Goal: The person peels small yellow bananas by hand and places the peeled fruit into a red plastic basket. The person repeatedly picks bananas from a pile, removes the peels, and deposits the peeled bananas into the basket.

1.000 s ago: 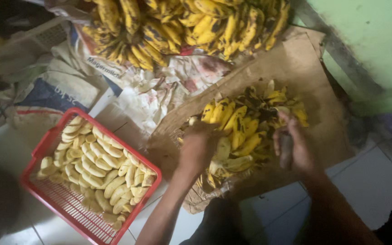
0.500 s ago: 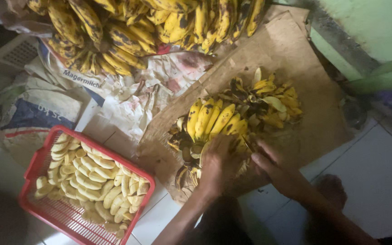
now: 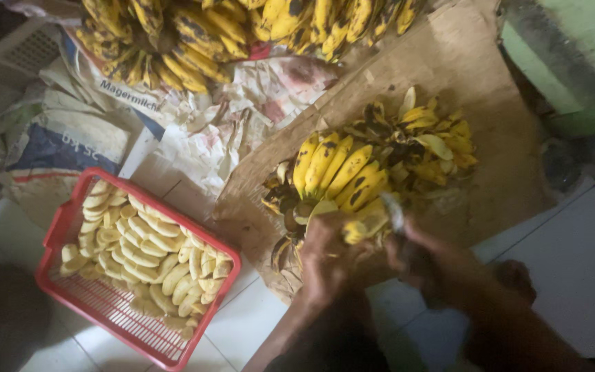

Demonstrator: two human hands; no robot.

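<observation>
Currently: person's left hand (image 3: pixel 325 258) clenched on a banana (image 3: pixel 365 224) at the near end of a yellow, black-spotted banana bunch (image 3: pixel 335 172); fingers wrap the fruit from below. Right hand (image 3: pixel 425 258) just beside it, grip closed round a knife (image 3: pixel 395 212), pale blade pointing up and touching the held banana's right side. Blurred there, so can't tell if blade is in the peel or only against it.

Bunch lies on a brown cardboard sheet (image 3: pixel 490 138) spread on the floor, approx. mid-frame. Behind and right of bunch, touching it: heap of peels (image 3: pixel 435 141), yellow w/ dark patches, same cardboard.

Left of hands, well apart from cardboard's near edge: red plastic basket (image 3: pixel 115 320), mesh bottom, on white tiled floor (image 3: pixel 573 275). Holds peeled bananas (image 3: pixel 139 248), pale cream, packed mostly in the far half; near corner shows bare mesh.

Top of frame: large pile of unpeeled bananas (image 3: pixel 194 41), many bunches, heavily spotted, running across left to centre-right. Pile sits on crumpled printed sacks and paper (image 3: pixel 194 148), which reach down btwn the pile and the basket.

Far right: green wall (image 3: pixel 587 48) w/ dark strip along it. Lower left corner: dark round shape, can't tell what. Person's forearms come in from bottom edge, both in shadow.
</observation>
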